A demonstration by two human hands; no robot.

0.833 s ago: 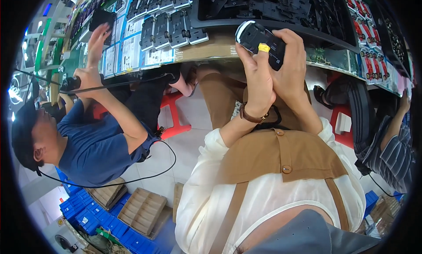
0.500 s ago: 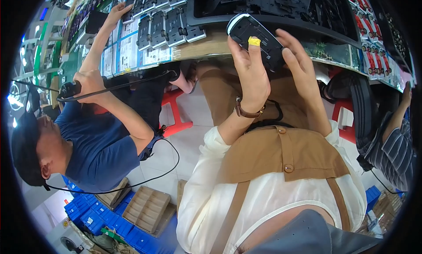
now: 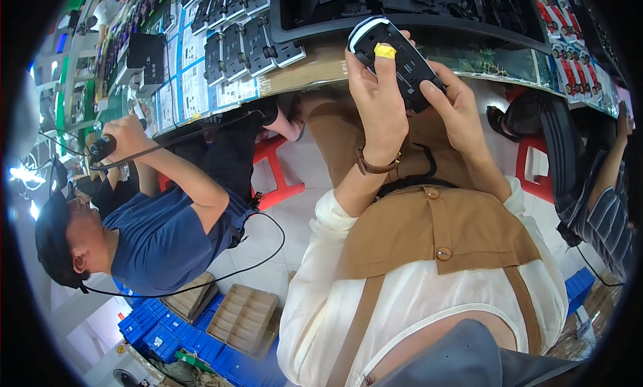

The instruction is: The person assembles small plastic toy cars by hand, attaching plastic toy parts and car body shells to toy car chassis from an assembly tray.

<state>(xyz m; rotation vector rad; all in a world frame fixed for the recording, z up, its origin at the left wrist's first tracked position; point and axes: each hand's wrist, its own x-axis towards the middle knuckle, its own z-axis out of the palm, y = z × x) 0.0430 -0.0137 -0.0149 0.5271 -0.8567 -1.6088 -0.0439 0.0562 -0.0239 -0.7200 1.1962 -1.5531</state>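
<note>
Above the table's near edge, my left hand (image 3: 383,99) grips a toy car (image 3: 406,73), its flat black underside facing up and a white body edge showing at its far end. Yellow tape (image 3: 384,51) wraps that hand's thumb, which presses on the underside. My right hand (image 3: 459,112) holds the car's near right end, its thumb on the black base and the other fingers partly hidden beneath.
Behind the car lies a black tray (image 3: 315,29) of loose black parts. Rows of upturned toy cars (image 3: 231,52) sit to the left, red toy vehicles (image 3: 569,69) at the right. A co-worker at left holds a corded black tool (image 3: 102,148). Red stools (image 3: 274,176) stand below.
My right hand has closed in, its thumb now resting on the car's underside. The co-worker's outstretched hand has drawn back from the rows of cars. The whole view has shifted slightly.
</note>
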